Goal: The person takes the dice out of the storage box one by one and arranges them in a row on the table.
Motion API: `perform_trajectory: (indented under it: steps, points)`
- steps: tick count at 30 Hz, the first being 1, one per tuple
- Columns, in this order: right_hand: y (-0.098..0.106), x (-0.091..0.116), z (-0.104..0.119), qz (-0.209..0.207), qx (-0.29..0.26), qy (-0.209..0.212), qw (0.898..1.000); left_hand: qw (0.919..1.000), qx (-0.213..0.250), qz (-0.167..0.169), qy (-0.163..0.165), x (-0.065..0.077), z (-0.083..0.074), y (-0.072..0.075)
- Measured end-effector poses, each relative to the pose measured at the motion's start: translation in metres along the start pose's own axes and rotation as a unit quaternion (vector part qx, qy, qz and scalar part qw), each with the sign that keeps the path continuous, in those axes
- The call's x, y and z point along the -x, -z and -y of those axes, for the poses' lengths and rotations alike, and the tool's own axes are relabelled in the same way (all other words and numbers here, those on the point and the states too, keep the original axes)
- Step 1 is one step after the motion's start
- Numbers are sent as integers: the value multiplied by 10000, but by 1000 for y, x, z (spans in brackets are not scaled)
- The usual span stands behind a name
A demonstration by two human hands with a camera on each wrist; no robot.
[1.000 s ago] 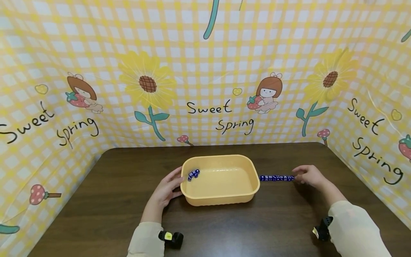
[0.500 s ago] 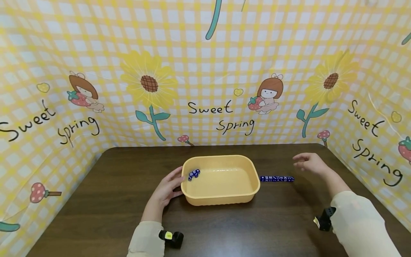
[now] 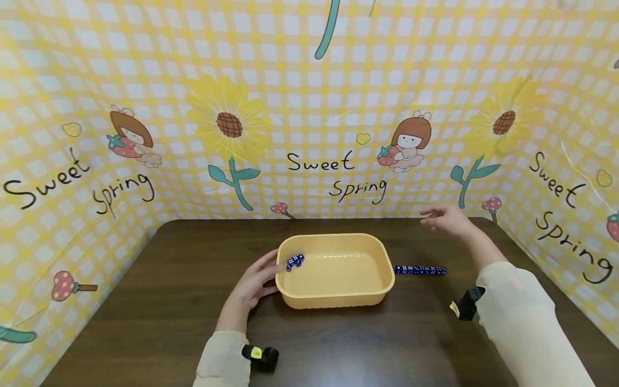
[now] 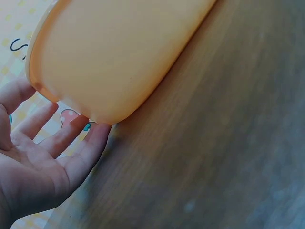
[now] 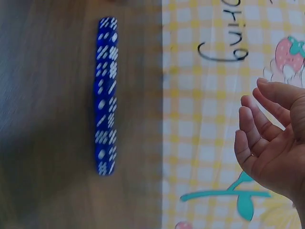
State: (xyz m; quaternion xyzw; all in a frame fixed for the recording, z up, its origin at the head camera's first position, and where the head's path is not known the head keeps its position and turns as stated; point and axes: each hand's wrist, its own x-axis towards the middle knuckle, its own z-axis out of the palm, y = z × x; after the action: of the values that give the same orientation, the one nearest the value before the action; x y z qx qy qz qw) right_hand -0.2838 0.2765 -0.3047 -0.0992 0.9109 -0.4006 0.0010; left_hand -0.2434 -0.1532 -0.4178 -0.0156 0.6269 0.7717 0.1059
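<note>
A yellow plastic basin (image 3: 338,301) stands on the table. Several blue dice with white pips (image 3: 294,262) lie clustered inside at its left end. My left hand (image 3: 255,282) touches that end with spread fingers; the left wrist view shows its fingertips against the basin wall (image 4: 109,62). To the basin's right, a straight row of blue dice (image 3: 420,270) lies on the table, side by side; it appears whole in the right wrist view (image 5: 106,95). My right hand (image 3: 447,219) is raised beyond the row near the back edge, fingers loosely bent (image 5: 271,133), holding nothing.
The dark wooden table (image 3: 338,349) ends at the back against a yellow checked cloth (image 3: 309,107) with flower prints. This cloth also rises along both sides. Each sleeve carries a small black camera, one on the left wrist (image 3: 261,357) and one on the right (image 3: 466,305).
My right hand has lifted off the right end of the dice row and moved up and back, away from it. The left hand, basin and dice stay in place.
</note>
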Motion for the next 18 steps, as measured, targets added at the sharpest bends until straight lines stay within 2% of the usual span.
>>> perform_trajectory:
  steps: [6, 11, 18]
  points:
    - [-14, -16, 23, -46, -44, 204, 9998, 10000, -33, 6, 6, 2, 0, 0]
    - [-27, -28, 41, -38, -392, 261, 9989, 10000, -12, -18, 15, 2, 0, 1]
    - [-49, -43, 58, -26, -879, 594, 9944, 9999, -86, 36, -66, 2, -1, 1]
